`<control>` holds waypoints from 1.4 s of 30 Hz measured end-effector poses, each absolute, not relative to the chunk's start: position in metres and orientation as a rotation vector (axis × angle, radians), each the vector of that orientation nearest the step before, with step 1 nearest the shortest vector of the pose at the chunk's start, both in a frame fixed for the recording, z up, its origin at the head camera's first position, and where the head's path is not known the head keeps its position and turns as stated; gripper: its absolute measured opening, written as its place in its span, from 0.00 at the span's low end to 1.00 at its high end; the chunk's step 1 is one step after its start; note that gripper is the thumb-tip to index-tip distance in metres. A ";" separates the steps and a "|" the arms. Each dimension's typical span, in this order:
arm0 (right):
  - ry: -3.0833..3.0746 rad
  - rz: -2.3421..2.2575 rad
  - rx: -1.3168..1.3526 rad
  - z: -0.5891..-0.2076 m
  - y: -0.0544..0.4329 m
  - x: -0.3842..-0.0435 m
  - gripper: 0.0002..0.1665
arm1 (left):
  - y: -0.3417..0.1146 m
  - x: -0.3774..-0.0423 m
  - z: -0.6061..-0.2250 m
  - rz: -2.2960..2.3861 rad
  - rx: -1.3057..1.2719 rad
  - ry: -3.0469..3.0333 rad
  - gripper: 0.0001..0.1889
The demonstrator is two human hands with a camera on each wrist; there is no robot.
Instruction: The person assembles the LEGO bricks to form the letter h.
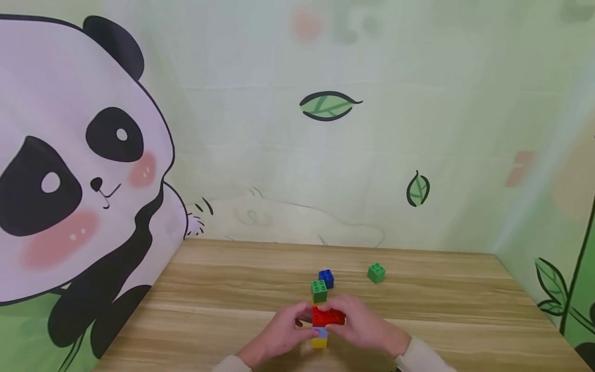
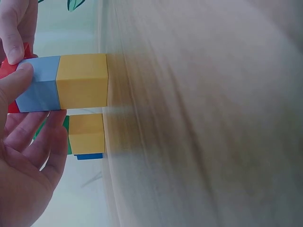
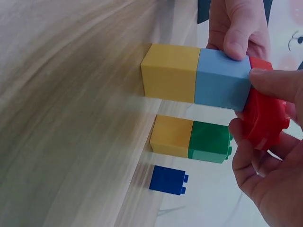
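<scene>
A yellow building block stands on the table with a light blue block on top of it. Above these, a longer red block touches the light blue one and juts out to the right. My right hand pinches the red block between thumb and fingers. With its thumb on the near face and fingers behind, my left hand holds the light blue block. Part of the red block is hidden by the fingers.
Just behind stands a second stack, a green block on a yellow block. A dark blue block sits beyond it. Another green block lies farther right on the wooden table. A printed backdrop rises behind.
</scene>
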State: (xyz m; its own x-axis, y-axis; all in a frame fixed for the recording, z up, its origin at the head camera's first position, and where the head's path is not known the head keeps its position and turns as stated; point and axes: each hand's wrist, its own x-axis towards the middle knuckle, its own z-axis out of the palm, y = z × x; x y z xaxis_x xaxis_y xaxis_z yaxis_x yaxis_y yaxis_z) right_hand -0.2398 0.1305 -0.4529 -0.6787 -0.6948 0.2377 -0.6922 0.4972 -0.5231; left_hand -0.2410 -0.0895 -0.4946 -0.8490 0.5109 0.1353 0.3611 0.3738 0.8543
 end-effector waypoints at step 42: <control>2.798 -0.918 -1.261 -0.461 0.133 -0.238 0.22 | -0.088 -0.241 -0.492 1.494 0.750 2.460 0.14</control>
